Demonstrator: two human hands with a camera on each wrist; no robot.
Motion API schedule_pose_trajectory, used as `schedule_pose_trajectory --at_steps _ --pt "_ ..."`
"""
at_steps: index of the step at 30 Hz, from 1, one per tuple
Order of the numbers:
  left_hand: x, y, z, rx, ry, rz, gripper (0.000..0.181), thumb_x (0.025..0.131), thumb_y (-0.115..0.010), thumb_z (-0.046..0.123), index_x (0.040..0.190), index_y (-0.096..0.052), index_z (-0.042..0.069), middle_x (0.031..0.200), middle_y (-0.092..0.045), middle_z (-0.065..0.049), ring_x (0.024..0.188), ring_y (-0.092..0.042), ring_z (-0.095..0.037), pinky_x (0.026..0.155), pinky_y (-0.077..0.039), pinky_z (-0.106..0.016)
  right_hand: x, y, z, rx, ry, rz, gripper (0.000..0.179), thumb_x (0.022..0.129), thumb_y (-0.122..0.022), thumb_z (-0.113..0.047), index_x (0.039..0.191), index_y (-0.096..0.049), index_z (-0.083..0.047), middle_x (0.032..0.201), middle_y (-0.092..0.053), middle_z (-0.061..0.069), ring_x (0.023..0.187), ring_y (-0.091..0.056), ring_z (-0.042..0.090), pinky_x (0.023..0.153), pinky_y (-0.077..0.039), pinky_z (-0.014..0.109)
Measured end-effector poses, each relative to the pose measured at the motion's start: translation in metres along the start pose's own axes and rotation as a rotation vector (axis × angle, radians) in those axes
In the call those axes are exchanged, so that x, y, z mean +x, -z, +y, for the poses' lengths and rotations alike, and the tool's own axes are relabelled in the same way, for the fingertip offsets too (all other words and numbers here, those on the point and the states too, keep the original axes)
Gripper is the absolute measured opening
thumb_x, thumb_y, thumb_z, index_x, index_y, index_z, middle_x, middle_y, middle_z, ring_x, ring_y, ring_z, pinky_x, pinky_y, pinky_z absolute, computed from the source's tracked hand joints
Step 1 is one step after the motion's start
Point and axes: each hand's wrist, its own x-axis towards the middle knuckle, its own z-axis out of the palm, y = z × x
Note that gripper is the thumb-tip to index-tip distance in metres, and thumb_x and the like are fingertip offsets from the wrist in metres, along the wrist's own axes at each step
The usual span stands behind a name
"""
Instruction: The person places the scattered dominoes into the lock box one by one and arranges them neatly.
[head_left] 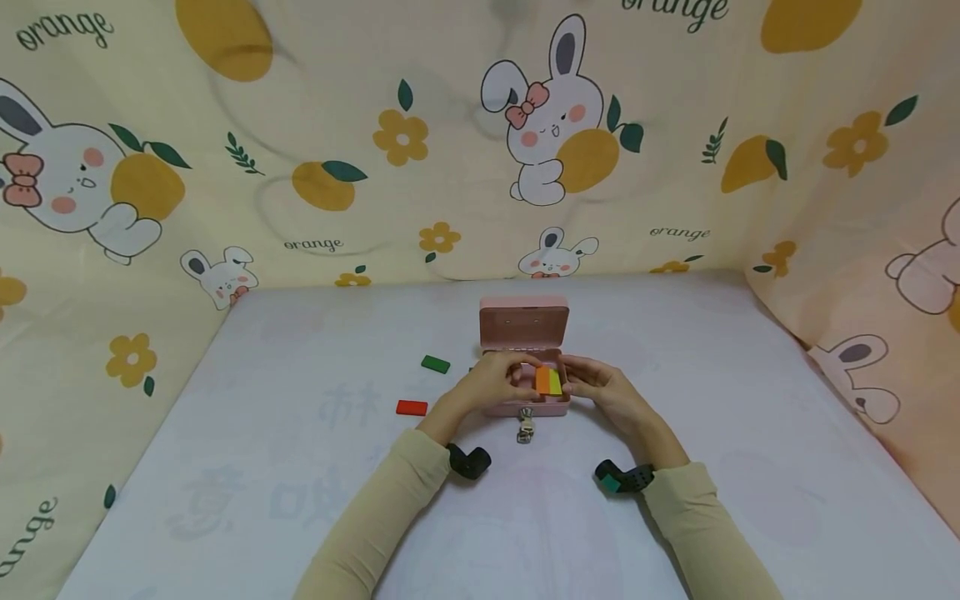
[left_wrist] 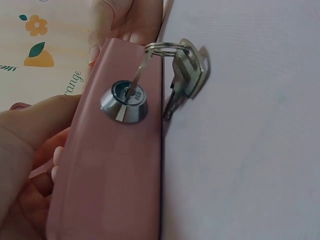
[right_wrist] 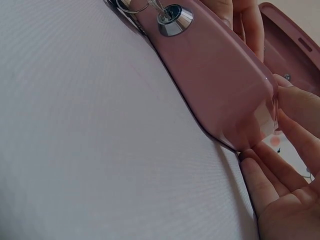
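Observation:
A pink metal cash box (head_left: 524,326) stands on the table with its lid raised. Keys on a ring (left_wrist: 187,70) hang from the round lock (left_wrist: 126,100) on its front. My left hand (head_left: 491,383) reaches over the box's left side, pinching an orange and a yellow block (head_left: 548,381) side by side above the interior; the wrist views hide these blocks. My right hand (head_left: 609,396) holds the box's right side, with fingers (right_wrist: 260,185) touching the lower corner and one digit at the rim. Part of the box's interior is hidden by the hands.
A green block (head_left: 435,364) and a red block (head_left: 412,407) lie on the white table (head_left: 300,483), left of the box. Patterned cloth (head_left: 315,108) with rabbits and oranges rises behind the table and along its sides.

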Motion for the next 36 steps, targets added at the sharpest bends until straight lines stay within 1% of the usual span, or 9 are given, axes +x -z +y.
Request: schedule_pose_trajectory --at_steps 5,9,11,12,16,19,27,33,36 --pt "0.001 -0.001 -0.001 0.031 0.004 0.009 0.049 0.08 -0.078 0.028 0.125 -0.063 0.015 0.076 -0.048 0.0 0.074 -0.045 -0.011 0.062 -0.033 -0.016 0.0 -0.001 -0.002 0.002 -0.006 -0.002 0.059 0.095 -0.061 -0.019 0.145 -0.038 0.001 0.152 -0.036 0.023 0.142 -0.034 0.041 0.1 -0.041 0.012" --pt "0.003 -0.001 -0.001 0.079 0.006 0.008 0.048 0.082 -0.077 0.028 0.126 -0.063 0.013 0.073 -0.046 0.002 0.07 -0.043 -0.009 0.06 -0.031 -0.016 0.0 -0.001 -0.002 -0.009 -0.019 0.004 0.059 0.094 -0.061 -0.019 0.145 -0.038 0.0 0.152 -0.037 0.022 0.141 -0.036 0.04 0.112 -0.039 0.029" --pt "0.003 -0.002 -0.001 0.094 0.009 0.012 0.048 0.082 -0.076 0.027 0.126 -0.063 0.013 0.072 -0.045 0.003 0.069 -0.042 -0.009 0.059 -0.03 -0.016 0.0 -0.001 -0.002 -0.012 -0.02 0.005 0.059 0.094 -0.061 -0.02 0.145 -0.038 0.0 0.152 -0.038 0.022 0.141 -0.036 0.039 0.112 -0.038 0.031" --pt "0.004 -0.003 -0.001 0.1 0.011 0.014 0.048 0.082 -0.076 0.027 0.126 -0.063 0.013 0.072 -0.045 0.004 0.068 -0.042 -0.009 0.059 -0.03 -0.016 0.0 -0.001 -0.002 -0.012 -0.018 0.005 0.059 0.094 -0.061 -0.02 0.145 -0.038 -0.001 0.152 -0.038 0.022 0.141 -0.036 0.039 0.112 -0.039 0.03" --pt "0.004 -0.006 0.001 0.142 0.045 0.02 0.049 0.082 -0.076 0.029 0.127 -0.063 0.015 0.076 -0.048 0.003 0.073 -0.044 -0.01 0.064 -0.033 -0.019 -0.001 0.0 -0.002 -0.003 -0.008 -0.002 0.059 0.095 -0.061 -0.02 0.145 -0.038 0.0 0.152 -0.037 0.023 0.141 -0.036 0.04 0.102 -0.042 0.014" --pt "0.004 -0.008 0.002 0.194 0.058 0.027 0.049 0.083 -0.076 0.031 0.127 -0.063 0.016 0.081 -0.052 0.001 0.078 -0.046 -0.011 0.069 -0.034 -0.022 -0.002 0.0 -0.001 0.004 -0.002 -0.005 0.06 0.095 -0.061 -0.02 0.145 -0.037 0.001 0.153 -0.036 0.023 0.141 -0.036 0.039 0.098 -0.042 0.009" --pt "0.005 -0.011 0.002 0.275 0.025 0.051 0.047 0.082 -0.077 0.031 0.124 -0.065 0.015 0.069 -0.045 0.006 0.064 -0.04 -0.006 0.056 -0.027 -0.017 -0.003 0.001 -0.001 0.019 0.017 -0.013 0.059 0.094 -0.061 -0.017 0.145 -0.037 0.003 0.152 -0.035 0.025 0.138 -0.043 0.03 0.094 -0.041 0.006" --pt "0.007 -0.012 0.002 0.32 0.051 0.054 0.048 0.082 -0.076 0.033 0.125 -0.064 0.015 0.069 -0.046 0.005 0.064 -0.041 -0.007 0.056 -0.028 -0.018 -0.002 0.0 -0.001 0.01 0.016 -0.009 0.06 0.094 -0.061 -0.018 0.145 -0.037 0.002 0.152 -0.035 0.025 0.141 -0.034 0.041 0.095 -0.04 0.005" --pt "0.007 -0.012 0.002 0.335 0.065 0.053 0.049 0.082 -0.076 0.034 0.125 -0.064 0.015 0.068 -0.045 0.006 0.064 -0.04 -0.007 0.056 -0.028 -0.018 -0.001 0.0 0.0 0.008 0.009 -0.006 0.06 0.094 -0.062 -0.019 0.145 -0.038 0.002 0.153 -0.035 0.024 0.142 -0.032 0.042 0.095 -0.04 0.006"
